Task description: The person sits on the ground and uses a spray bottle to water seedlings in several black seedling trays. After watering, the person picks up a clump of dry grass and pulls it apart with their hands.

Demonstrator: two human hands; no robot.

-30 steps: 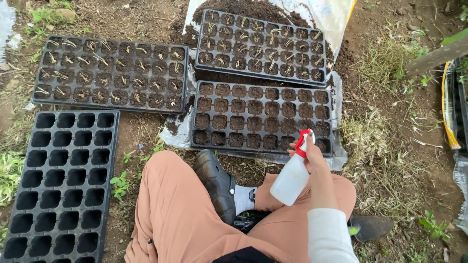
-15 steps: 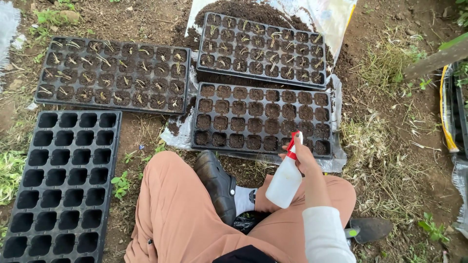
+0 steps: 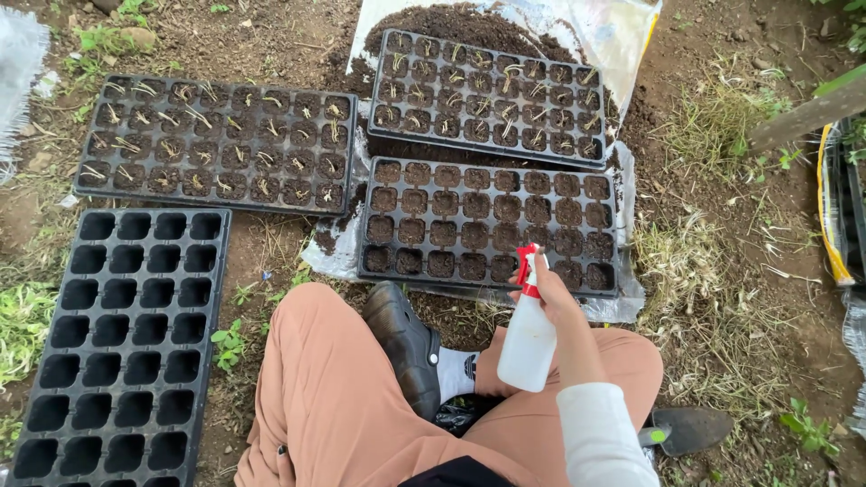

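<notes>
A white spray bottle (image 3: pixel 528 347) with a red trigger head is showing against black seed trays: the near tray (image 3: pixel 492 225) is holding dark brown soil, the far tray (image 3: pixel 492 96) and the left tray (image 3: pixel 214 144) are carrying pale cream sprigs, and the empty tray (image 3: pixel 117 347) is lying plain black. Terracotta-orange trousers (image 3: pixel 334 397), a black shoe (image 3: pixel 404 343), a white sock (image 3: pixel 454 373) and a white sleeve (image 3: pixel 600 437) are filling the near edge.

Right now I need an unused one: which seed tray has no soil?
The tray at lower left: its cells are bare black, while the other three hold soil.
</notes>
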